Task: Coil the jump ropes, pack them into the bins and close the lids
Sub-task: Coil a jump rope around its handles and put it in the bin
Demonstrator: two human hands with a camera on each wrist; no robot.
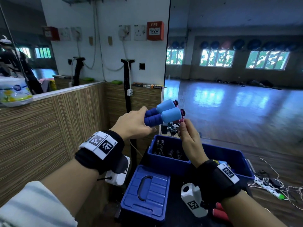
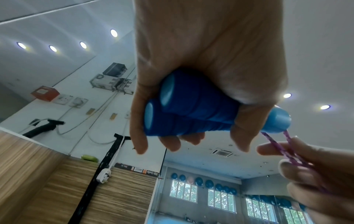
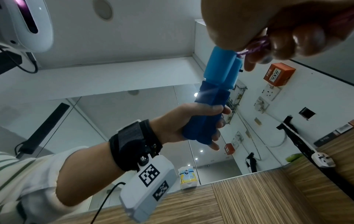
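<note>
Above the open bin [image 1: 165, 158], left hand [image 1: 132, 124] grips both handles [image 1: 161, 113]; right hand [image 1: 190, 138] pinches the rope [image 2: 287, 153].

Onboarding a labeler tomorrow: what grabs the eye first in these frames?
The pair of blue jump-rope handles, held side by side mid-air in the left hand, centre of the head view. Just right, the right hand pinches the pink-purple cord running from them. Below sit an open blue bin holding dark ropes and a closed blue lid nearer the person.

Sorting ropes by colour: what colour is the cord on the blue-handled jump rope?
Purple-pink with a pale fleck, the cord; the left wrist view shows it best.
</note>
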